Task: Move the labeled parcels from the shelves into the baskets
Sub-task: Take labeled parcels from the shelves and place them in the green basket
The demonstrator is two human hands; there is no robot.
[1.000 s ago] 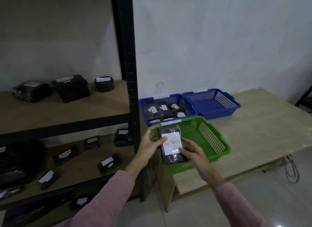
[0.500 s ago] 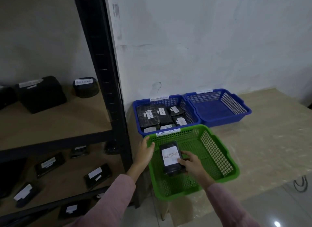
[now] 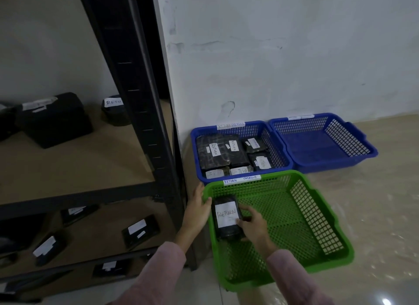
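A black parcel point(image 3: 226, 218) with a white label reading RETURN lies in the left part of the green basket point(image 3: 317, 227). My right hand point(image 3: 254, 227) is inside the basket, its fingers on the parcel's right edge. My left hand point(image 3: 199, 204) rests against the outside of the basket's left rim, fingers straight. A tag on the green basket's far rim reads RETURN OVERDUE. Behind it, the left blue basket point(image 3: 276, 132) holds several black labeled parcels. More labeled parcels point(image 3: 140, 231) lie on the black shelf unit at the left.
A second blue basket point(image 3: 353, 143) stands at the back right on the beige table point(image 3: 381, 202). The black upright of the shelf point(image 3: 140, 100) stands close to the left of the baskets. A big black box point(image 3: 54, 120) and a round parcel point(image 3: 113, 110) sit on the upper shelf.
Both hands lowered the RETURN parcel from above the basket's front rim down into the green basket. My left hand let go and moved to the basket's left rim. The view drew closer.
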